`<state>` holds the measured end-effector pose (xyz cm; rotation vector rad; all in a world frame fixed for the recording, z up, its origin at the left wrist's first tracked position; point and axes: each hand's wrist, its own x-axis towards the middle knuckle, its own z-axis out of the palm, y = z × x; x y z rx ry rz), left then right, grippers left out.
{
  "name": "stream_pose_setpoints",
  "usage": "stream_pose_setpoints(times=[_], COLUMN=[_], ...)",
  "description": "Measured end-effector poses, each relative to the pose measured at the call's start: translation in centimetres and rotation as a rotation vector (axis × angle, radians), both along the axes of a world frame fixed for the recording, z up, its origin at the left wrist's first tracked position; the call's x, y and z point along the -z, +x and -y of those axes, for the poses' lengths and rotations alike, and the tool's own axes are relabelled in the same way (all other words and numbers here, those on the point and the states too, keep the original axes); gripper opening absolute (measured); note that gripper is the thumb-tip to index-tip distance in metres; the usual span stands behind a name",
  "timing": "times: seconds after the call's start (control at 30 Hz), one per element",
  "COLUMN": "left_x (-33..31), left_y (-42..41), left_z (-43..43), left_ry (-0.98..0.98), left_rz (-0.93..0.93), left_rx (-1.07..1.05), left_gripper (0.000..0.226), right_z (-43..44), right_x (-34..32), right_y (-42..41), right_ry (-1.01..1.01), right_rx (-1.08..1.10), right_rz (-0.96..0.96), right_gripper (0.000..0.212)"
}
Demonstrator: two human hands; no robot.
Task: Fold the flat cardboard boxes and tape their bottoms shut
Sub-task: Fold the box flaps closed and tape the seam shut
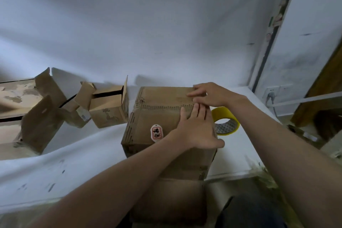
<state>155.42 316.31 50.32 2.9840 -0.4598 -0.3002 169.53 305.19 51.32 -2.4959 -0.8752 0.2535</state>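
A folded brown cardboard box (157, 116) stands on the white table (83, 153) with its closed flaps facing up and a small pink-and-white sticker on top. My left hand (196, 127) lies flat on the near flap, fingers spread toward the centre seam. My right hand (211, 94) presses flat on the far flap at the box's right end, fingertips on the seam. A roll of yellow tape (226, 118) rests on the table just right of the box, partly hidden behind my left hand.
Several other cardboard boxes sit at the left: an open small one (109, 109) near the wall, and larger worn ones (37, 116) at the far left. A white wall runs behind. A wall socket with a plug (271, 94) is at the right.
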Motion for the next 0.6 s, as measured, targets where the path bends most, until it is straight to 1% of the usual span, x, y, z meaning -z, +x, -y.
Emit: stream_pose_setpoints(times=[0.07,0.27,0.3,0.37,0.43,0.47,0.53,0.57,0.6], left_x=[-0.3,-0.1,-0.2,-0.4,-0.9,-1.1,-1.5,-1.6,-1.8], left_y=[0.0,-0.4,-0.5,-0.8,-1.1,-1.2,-1.5,-1.6,-1.7], left_z=[-1.1,-4.2,-4.4,-5.1,-6.1,-6.7,-8.0,-8.6,-9.1], left_ry=[0.008,0.044,0.046,0.02,-0.025,-0.046,-0.114,-0.16,-0.21], left_rz=[-0.015,-0.021,-0.034,-0.052,-0.065,-0.075,-0.106,-0.124,-0.143], left_rx=[0.043,0.204,0.236,0.318,0.407,0.444,0.47,0.456,0.43], left_gripper=[0.112,0.099,0.096,0.088,0.085,0.085,0.087,0.086,0.082], right_z=[0.7,2.3,2.5,3.5,4.8,5.1,4.5,3.8,2.9], right_x=[0.0,0.3,0.2,-0.2,-0.4,-0.5,-0.3,0.0,0.4], right_y=[0.8,0.0,-0.3,-1.1,-2.4,-3.3,-5.0,-5.7,-6.4], right_ry=[0.0,0.099,0.111,0.115,0.078,0.039,-0.027,-0.005,0.068], right_rx=[0.048,0.158,0.201,0.328,0.464,0.523,0.585,0.577,0.53], right_rz=[-0.061,-0.106,-0.138,-0.18,-0.149,-0.127,-0.038,0.036,0.098], right_gripper=[0.035,0.039,0.037,0.027,0.014,0.012,0.017,0.019,0.018])
